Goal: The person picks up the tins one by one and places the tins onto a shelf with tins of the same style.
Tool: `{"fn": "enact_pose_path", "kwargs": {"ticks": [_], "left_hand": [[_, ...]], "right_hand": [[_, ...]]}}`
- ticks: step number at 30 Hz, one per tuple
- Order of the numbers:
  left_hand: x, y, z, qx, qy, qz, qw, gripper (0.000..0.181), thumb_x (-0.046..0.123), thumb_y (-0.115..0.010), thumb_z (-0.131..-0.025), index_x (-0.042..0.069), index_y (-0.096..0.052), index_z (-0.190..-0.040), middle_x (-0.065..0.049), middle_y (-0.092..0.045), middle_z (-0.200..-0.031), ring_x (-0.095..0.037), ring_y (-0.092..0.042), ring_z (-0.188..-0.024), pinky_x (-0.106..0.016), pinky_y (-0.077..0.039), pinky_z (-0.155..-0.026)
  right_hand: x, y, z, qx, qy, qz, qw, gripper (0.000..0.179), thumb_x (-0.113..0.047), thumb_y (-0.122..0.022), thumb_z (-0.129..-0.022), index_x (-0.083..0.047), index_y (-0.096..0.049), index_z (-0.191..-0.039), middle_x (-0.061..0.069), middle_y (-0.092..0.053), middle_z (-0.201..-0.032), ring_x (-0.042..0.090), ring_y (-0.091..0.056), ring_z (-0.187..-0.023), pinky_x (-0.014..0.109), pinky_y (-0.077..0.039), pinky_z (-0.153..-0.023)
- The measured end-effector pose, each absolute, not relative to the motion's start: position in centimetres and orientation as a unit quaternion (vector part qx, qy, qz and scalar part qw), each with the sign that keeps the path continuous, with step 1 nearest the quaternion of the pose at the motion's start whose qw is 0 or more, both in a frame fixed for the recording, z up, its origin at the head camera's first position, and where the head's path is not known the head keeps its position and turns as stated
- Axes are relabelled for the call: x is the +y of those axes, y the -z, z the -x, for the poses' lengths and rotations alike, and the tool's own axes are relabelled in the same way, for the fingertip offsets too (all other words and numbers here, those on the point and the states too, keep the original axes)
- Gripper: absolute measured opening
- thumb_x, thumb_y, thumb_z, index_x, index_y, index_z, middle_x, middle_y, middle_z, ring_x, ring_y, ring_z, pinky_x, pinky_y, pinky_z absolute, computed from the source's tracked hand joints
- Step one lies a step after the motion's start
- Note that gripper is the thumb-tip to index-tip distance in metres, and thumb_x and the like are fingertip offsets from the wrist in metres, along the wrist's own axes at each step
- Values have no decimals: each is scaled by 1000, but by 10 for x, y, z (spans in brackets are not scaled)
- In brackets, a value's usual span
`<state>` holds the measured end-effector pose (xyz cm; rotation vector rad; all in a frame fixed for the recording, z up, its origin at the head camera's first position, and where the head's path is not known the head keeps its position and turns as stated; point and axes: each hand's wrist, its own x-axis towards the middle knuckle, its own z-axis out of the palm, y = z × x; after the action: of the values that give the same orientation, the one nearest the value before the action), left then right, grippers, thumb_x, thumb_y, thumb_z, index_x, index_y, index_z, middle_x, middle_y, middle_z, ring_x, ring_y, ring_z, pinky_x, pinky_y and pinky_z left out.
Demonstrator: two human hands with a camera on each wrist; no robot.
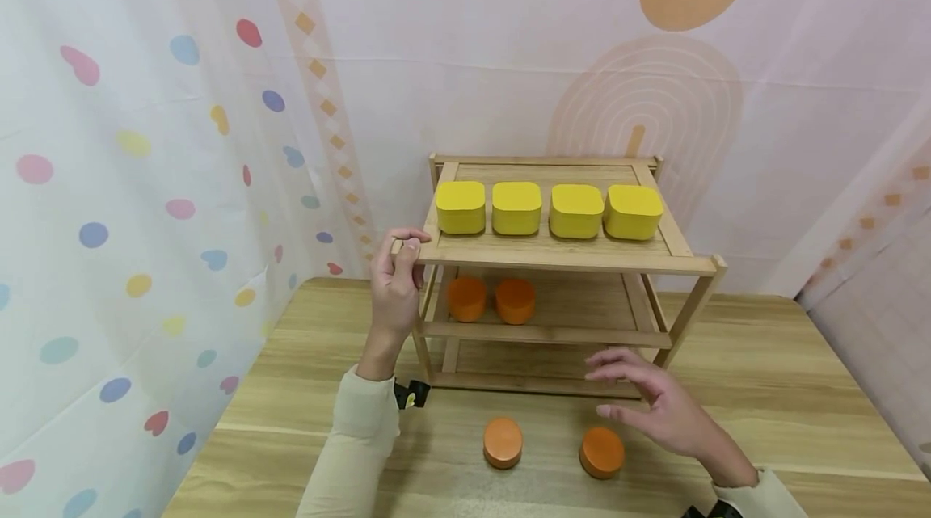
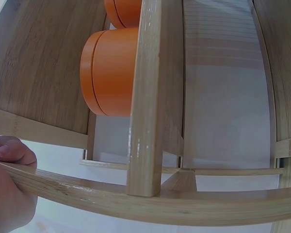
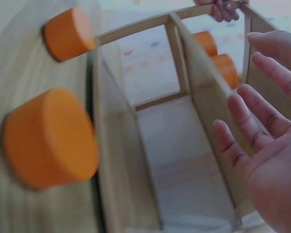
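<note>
At the left front corner of the wooden shelf rack (image 1: 553,260), my left hand (image 1: 396,284) grips the top frame, fingers curled over the wood. The left wrist view shows that hand (image 2: 12,184) around the rail beside an orange round tin (image 2: 114,73). My right hand (image 1: 658,401) hovers with fingers spread, just above and right of an orange round tin (image 1: 602,453) on the table. Nothing is in its palm, as the right wrist view of the hand (image 3: 276,160) shows. A second orange tin (image 1: 503,443) stands on the table to the left.
Several yellow rounded-square tins (image 1: 461,208) stand in a row on the top shelf. Two orange tins (image 1: 515,301) sit at the left of the middle shelf. Behind the wooden table (image 1: 291,389) hangs a patterned curtain (image 1: 473,33).
</note>
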<state>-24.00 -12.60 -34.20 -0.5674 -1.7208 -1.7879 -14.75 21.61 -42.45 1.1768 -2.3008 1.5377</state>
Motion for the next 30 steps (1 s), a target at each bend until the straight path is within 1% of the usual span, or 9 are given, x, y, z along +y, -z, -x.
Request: {"fn": "enact_pose_path", "kwargs": {"ticks": [4, 9, 13, 17, 24, 29, 30], "left_hand": [[-126, 343, 240, -648, 671, 212, 294, 28, 16, -43, -103, -7, -57, -101, -4, -39, -52, -14, -36, -46, -22, -33, -46], [-125, 342, 240, -648, 672, 211, 291, 28, 17, -43, -103, -7, -57, -102, -4, -39, -52, -13, -36, -46, -22, -33, -46], [-126, 342, 240, -649, 670, 210, 293, 28, 17, -42, -103, -8, -56, -102, -3, -39, -52, -13, -36, -46, -22, -33, -46], [-126, 343, 240, -648, 670, 211, 294, 29, 17, -42, -103, -8, -56, -102, -3, -39, -51, -14, -36, -46, -22, -33, -46], [-127, 342, 240, -645, 672, 212, 297, 28, 16, -43, -103, -8, -56, -101, -5, -39, -52, -13, -36, -46, -22, -33, -46], [-126, 342, 240, -645, 674, 211, 293, 29, 17, -43, -102, -8, -57, -101, -3, -39, -52, -12, -36, -46, -22, -33, -46], [-126, 342, 240, -644, 674, 211, 293, 29, 17, -43, -102, -8, -57, -101, -3, -39, -52, -12, -36, -46, -22, -33, -46]], "right_hand": [[228, 437, 142, -762, -518, -386, 51, 47, 12, -69, -83, -11, -63, -124, 3, -54, -133, 11, -51, -123, 20, -45, -98], [241, 451, 136, -764, -519, -382, 35, 49, 12, -70, -82, -11, -62, -125, 1, -54, -133, 8, -53, -121, 24, -46, -92], [248, 466, 131, -745, -535, -397, 23, 53, 15, -68, -81, -10, -60, -128, 1, -53, -136, 6, -51, -123, 26, -46, -91], [249, 481, 128, -722, -564, -401, -6, 53, 17, -66, -82, -4, -58, -129, 1, -52, -138, 7, -48, -127, 25, -45, -96], [246, 498, 126, -695, -601, -390, -61, 45, 16, -62, -86, 6, -55, -129, -1, -50, -142, 6, -50, -127, 22, -45, -100], [243, 509, 123, -655, -643, -380, -111, 43, 16, -57, -89, 8, -51, -132, 0, -45, -147, 7, -45, -134, 18, -38, -107], [243, 511, 123, -648, -647, -385, -112, 44, 17, -56, -90, 8, -50, -133, 1, -44, -148, 7, -44, -135, 17, -37, -107]]}}
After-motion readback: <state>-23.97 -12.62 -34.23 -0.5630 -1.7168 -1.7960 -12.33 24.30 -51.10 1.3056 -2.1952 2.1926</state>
